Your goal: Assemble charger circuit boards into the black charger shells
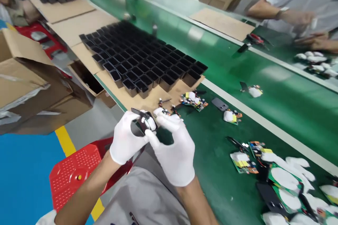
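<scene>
In front of my body I hold a small black plastic case [144,123]. A white-padded part [150,123] shows in its opening, and a flat black piece [137,113] sticks out to the left. My left hand [126,139], in a white glove, is closed around the left side of the case. My gloved right hand [175,147] curves round the other side, its thumb and fingertips at the case's edge. Just beyond the right fingers lie small circuit boards with black pieces [194,100], partly hidden by that hand.
Rows of open black cases [148,59] stand on cardboard [155,98] ahead. More circuit boards [243,161] lie on the green bench to the right. A red stool [76,172] and cardboard boxes [26,84] are at left. Across the bench, a co-worker's hands [303,21] are busy.
</scene>
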`<act>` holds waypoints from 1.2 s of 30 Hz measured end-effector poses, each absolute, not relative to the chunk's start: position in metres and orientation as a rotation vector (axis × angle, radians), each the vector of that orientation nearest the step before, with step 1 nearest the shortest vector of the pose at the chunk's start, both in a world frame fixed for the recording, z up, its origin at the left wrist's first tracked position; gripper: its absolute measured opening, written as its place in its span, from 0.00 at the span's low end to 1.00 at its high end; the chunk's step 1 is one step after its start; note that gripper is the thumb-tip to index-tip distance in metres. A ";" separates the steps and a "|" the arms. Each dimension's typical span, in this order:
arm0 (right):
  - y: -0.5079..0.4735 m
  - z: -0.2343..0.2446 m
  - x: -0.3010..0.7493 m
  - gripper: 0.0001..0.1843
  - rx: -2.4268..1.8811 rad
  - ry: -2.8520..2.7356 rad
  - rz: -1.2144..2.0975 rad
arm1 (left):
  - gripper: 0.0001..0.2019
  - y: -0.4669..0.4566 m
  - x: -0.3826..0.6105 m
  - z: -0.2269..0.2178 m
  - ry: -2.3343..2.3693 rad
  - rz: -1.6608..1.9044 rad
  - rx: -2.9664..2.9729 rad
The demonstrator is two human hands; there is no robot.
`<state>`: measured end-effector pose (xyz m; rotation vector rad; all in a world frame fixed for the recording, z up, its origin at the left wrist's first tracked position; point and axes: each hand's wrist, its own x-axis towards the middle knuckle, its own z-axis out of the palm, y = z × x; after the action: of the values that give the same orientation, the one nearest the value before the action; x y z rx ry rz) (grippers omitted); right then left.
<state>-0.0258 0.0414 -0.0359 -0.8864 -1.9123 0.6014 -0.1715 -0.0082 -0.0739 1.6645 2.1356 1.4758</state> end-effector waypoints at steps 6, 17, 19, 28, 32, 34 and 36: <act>0.095 -0.012 -0.075 0.14 -1.079 -1.988 0.991 | 0.19 0.008 -0.197 -0.098 2.195 1.527 1.625; 0.069 -0.062 -0.072 0.13 -0.978 -1.940 0.854 | 0.15 0.019 -0.192 -0.114 2.356 1.802 1.523; 0.068 -0.061 -0.071 0.14 -1.040 -1.804 0.941 | 0.22 0.016 -0.191 -0.107 2.275 1.844 1.533; 0.046 -0.049 -0.061 0.23 -1.006 -0.922 1.840 | 0.29 0.007 -0.182 -0.055 1.634 2.113 1.595; 0.042 -0.060 -0.063 0.23 -0.971 -0.816 1.931 | 0.28 0.008 -0.183 -0.052 1.662 2.144 1.589; 0.043 -0.061 -0.064 0.23 -0.959 -0.764 1.981 | 0.29 0.007 -0.185 -0.052 1.672 2.125 1.596; 0.044 -0.059 -0.064 0.23 -0.967 -0.831 1.959 | 0.29 0.004 -0.187 -0.051 1.688 2.107 1.600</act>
<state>-0.0638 0.0443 -0.0594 -0.9667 -0.8307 1.9591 -0.1870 0.0041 -0.0510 1.5998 1.6880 2.1074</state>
